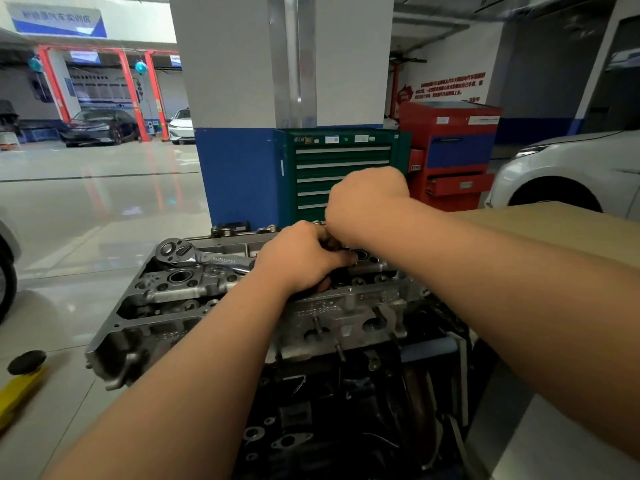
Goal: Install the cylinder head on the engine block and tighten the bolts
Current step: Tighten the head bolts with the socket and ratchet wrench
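Your left hand (pixel 304 258) gripped ratchet wrench (pixel 207 258) handle, fingers curled round it; ratchet's drive end lay toward left edge of cylinder head (pixel 329 313). Your right hand (pixel 367 206) was near far edge, fingers curled; hold hidden, cannot tell. Cylinder head sat on engine block (pixel 329 410). Open floor (pixel 86 209) left; green tool cabinet (pixel 343 157) behind; cardboard box (pixel 554 225) beside right forearm.

Lettering in several places, none legible.
White characters on blue banner (pixel 57 20), red characters on white wall (pixel 450 85), engraved brand on ratchet handle (pixel 224 260), cast code on cylinder head (pixel 317 308), stickers on green tool cabinet (pixel 343 138): all too blurred to read.
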Motion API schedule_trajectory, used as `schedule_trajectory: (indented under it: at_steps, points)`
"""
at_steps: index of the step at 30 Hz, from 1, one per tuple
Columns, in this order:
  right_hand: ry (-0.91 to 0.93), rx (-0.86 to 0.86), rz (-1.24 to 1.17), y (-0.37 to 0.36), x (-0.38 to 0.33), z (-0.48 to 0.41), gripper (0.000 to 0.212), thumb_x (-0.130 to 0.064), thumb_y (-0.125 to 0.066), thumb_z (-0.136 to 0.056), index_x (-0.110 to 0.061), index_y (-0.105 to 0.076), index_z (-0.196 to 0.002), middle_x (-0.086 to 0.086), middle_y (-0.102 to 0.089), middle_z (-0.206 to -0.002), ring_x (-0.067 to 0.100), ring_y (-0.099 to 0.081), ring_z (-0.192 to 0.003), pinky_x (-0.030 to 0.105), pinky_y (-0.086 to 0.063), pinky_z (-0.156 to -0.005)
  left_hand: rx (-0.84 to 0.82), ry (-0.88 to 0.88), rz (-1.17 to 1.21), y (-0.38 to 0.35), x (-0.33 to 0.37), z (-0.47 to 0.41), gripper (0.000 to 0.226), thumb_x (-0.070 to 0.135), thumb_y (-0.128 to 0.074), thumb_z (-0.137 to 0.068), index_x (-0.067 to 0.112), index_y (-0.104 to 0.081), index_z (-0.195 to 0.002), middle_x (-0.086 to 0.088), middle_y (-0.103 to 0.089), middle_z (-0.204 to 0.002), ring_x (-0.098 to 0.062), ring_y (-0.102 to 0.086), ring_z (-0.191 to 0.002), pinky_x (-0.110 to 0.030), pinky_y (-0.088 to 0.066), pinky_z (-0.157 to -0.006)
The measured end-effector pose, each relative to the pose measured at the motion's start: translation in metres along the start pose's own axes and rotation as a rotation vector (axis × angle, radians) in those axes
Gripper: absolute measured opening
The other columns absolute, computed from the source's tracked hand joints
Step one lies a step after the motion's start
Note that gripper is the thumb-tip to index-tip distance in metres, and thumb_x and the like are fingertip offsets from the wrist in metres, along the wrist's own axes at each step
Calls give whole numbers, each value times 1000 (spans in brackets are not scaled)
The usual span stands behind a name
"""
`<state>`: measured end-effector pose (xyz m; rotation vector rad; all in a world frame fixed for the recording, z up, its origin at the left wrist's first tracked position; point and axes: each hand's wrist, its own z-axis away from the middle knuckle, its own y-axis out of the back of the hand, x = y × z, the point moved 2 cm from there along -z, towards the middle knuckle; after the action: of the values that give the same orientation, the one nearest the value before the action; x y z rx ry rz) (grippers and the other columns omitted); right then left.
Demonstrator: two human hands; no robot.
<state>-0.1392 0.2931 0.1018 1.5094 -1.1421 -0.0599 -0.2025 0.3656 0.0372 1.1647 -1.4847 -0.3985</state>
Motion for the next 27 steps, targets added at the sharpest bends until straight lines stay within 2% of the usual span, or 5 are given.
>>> schedule_trajectory:
  at_steps: [7, 13, 17, 21, 27]
  points:
    - [651, 334, 92, 3, 31, 18, 58, -48, -13, -97, -16, -62, -100, 1, -59, -101, 24, -53, -93, 41, -47, -75, -26, 1, 49, 2, -1, -1, 38, 44, -70, -81, 17, -57, -57, 0, -63, -47, -10, -52, -42, -32, -49, -61]
    - [196, 32, 105, 2, 1, 7, 24, -27, -38, -97, -19, -58, -106, -3, -40, -73, 21, -40, -65, 33, -30, -46, -20, -14, 29, -1, -1, 1, 30, 52, -67, -79, 24, -64, -67, 2, -63, -47, -8, -53, -42, -36, -53, -68]
    - [287, 9, -206, 3, 18, 6, 48, -51, -33, -99, -14, -64, -102, -3, -52, -74, 15, -46, -64, 29, -32, -51, -43, -7, 82, 1, -2, 0, 37, 44, -68, -82, 20, -59, -56, 0, -62, -47, -10, -50, -40, -32, -48, -60]
    - [454, -130, -510, 12, 43, 9, 28, -42, -61, -90, -25, -61, -112, -21, -53, -81, -4, -47, -69, 15, -34, -59, -65, -19, 83, 2, -3, -2, 36, 46, -67, -83, 17, -61, -64, 2, -61, -46, -9, -48, -40, -31, -45, -59]
    - [333, -14, -254, 5, 32, 4, 51, -53, -43, -95, -12, -59, -69, 3, -58, -64, 17, -52, -58, 29, -34, -49, -19, -1, 37, -1, -4, 2, 34, 55, -68, -78, 22, -63, -70, 4, -61, -45, -3, -48, -36, -32, -48, -64]
